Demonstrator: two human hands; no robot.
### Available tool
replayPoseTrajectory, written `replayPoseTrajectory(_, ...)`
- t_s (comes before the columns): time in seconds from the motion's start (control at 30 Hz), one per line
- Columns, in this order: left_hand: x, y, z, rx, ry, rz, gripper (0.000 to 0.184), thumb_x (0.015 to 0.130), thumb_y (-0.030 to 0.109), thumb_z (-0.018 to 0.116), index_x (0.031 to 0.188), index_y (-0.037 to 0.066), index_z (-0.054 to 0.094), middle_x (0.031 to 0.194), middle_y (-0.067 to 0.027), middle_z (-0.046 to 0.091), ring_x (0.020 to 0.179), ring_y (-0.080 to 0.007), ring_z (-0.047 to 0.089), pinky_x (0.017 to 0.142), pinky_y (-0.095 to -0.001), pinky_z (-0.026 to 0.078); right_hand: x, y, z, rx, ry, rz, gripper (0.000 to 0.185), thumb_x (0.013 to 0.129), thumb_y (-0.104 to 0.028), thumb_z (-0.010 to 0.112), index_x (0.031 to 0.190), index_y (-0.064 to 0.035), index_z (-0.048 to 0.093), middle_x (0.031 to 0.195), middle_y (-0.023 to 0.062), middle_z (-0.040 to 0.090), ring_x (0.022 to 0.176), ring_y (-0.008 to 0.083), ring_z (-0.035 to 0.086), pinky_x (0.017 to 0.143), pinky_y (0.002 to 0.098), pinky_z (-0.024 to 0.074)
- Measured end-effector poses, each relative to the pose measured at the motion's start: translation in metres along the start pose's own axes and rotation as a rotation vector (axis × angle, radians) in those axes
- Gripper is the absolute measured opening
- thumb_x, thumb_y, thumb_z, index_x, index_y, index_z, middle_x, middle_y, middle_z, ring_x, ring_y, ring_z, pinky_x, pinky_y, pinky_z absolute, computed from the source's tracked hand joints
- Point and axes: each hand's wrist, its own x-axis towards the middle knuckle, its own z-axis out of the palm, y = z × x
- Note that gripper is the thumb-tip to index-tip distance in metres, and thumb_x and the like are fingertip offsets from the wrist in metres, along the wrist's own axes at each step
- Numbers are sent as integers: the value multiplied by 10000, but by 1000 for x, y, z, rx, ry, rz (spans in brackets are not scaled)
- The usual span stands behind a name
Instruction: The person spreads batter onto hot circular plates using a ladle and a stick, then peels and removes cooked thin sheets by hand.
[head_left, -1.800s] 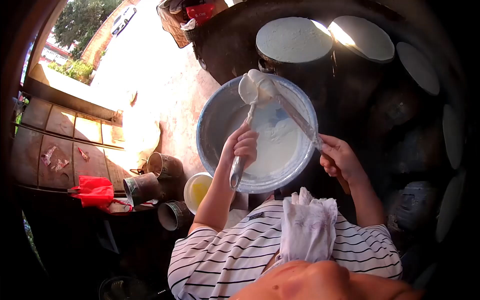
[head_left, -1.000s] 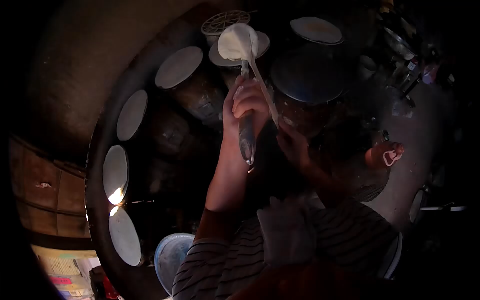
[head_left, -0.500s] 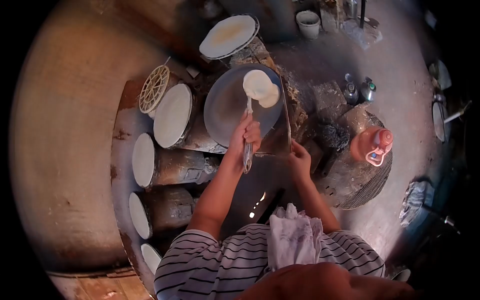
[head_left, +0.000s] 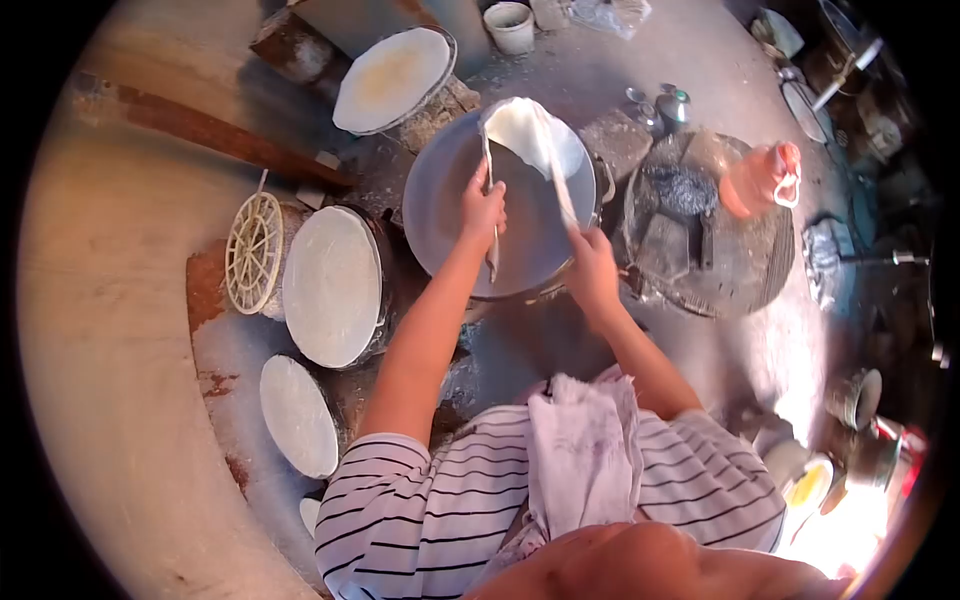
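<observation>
My left hand [head_left: 484,208] is closed around the handle of a ladle [head_left: 487,150], held over a round grey griddle [head_left: 435,180]. My right hand [head_left: 593,262] grips a long, thin stick [head_left: 561,190] whose upper part looks coated white. White batter [head_left: 514,122] lies toward the griddle's far edge, between the upper ends of ladle and stick. Just where the ladle's bowl ends and the batter begins, I cannot make out.
Left of the griddle stand a round white-topped plate [head_left: 333,287], another below it [head_left: 298,415] and a spoked rack [head_left: 254,252]. Beyond is a batter-coloured disc [head_left: 395,78]. On the right, a round stand [head_left: 740,270] carries a dark scrubber [head_left: 682,190] and a pink jug [head_left: 752,183].
The view has shifted to the right. My right hand has brought the stick in over the griddle, beside the ladle. The white batter now spreads wider near the far edge.
</observation>
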Motion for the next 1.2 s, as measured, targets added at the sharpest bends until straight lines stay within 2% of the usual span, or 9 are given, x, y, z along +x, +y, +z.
replayPoseTrajectory(0.23,13,-1,-72,342,99,132,536,903,110,550,1390,289,417,594,-16,474,378,-106,405,348,-291,349,13,11,-15,-227,184,-5,319,685,46,578,972,-54,676,966,72,627,906,304,567,781,366,494)
replayPoseTrajectory(0.47,31,-87,-117,630,239,679,531,910,108,540,1393,285,410,671,-46,561,381,-109,414,366,-300,369,20,-10,8,-95,79,-120,370,668,56,600,1014,-60,664,983,79,629,930,288,583,826,356,483)
replayPoseTrajectory(0.6,-28,-34,-115,435,142,197,535,911,87,534,1395,274,407,764,-47,595,383,-111,411,361,-304,364,23,3,3,-144,76,-98,337,680,26,585,987,-81,677,1001,86,635,897,284,581,779,355,500)
replayPoseTrajectory(0.7,-49,-26,-106,393,153,56,536,894,115,542,1393,263,411,1149,-83,639,463,-154,505,479,-308,452,49,-24,43,-156,-4,-163,326,721,3,554,1019,-87,652,1039,49,633,930,273,568,793,371,492)
replayPoseTrajectory(0.77,-45,-43,-107,279,175,95,532,896,119,545,1392,265,416,1073,-71,657,430,-118,459,418,-297,407,64,-27,28,-254,26,-221,299,735,-16,545,995,-100,665,1033,44,636,941,278,560,789,363,495)
replayPoseTrajectory(0.83,-60,-34,-104,223,178,65,553,912,72,529,1404,284,395,590,-17,471,380,-85,382,345,-272,325,58,-8,8,-320,99,-113,288,733,-32,555,973,-113,692,1014,35,644,912,280,563,790,345,488)
replayPoseTrajectory(0.93,-70,-36,-100,171,201,26,552,910,83,533,1408,275,391,584,-14,462,370,-90,383,346,-275,336,44,7,0,-319,65,-203,307,709,-23,565,985,-84,685,1019,32,640,897,282,565,790,350,487)
replayPoseTrajectory(1.07,-79,-37,-79,191,271,-38,557,903,139,533,1412,297,371,1009,-110,658,407,-136,460,390,-305,398,80,-16,37,-166,-78,-239,309,703,-32,569,986,-89,679,1032,46,634,953,280,559,816,361,486)
replayPoseTrajectory(1.2,-75,-54,-40,172,420,63,545,915,85,522,1410,270,385,576,4,438,366,-86,369,343,-267,338,119,-15,30,-104,-251,-358,310,706,-41,566,986,-102,684,1027,32,637,988,280,543,820,366,488)
